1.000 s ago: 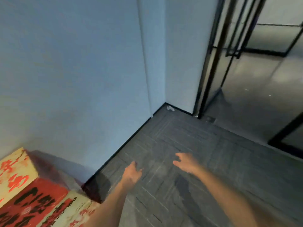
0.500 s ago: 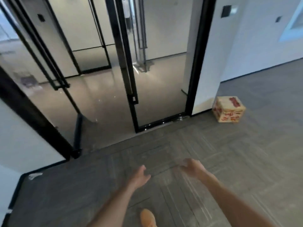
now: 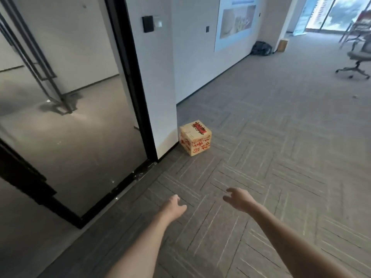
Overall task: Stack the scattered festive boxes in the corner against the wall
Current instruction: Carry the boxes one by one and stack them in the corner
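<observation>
Cream-red festive box point(image 3: 195, 138) now nearer, more central; left hand point(image 3: 174, 207), right hand point(image 3: 239, 199) still spread, empty

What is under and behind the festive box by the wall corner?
The festive box sits on grey carpet; the white wall corner lies behind-left. The carpet beneath it is covered.

Ahead of your hands, the festive box point(image 3: 195, 138) sits on the carpet point(image 3: 281, 157) against the wall corner point(image 3: 160, 109), right of the glass door point(image 3: 80, 117); office chair point(image 3: 359, 57) far right.
</observation>
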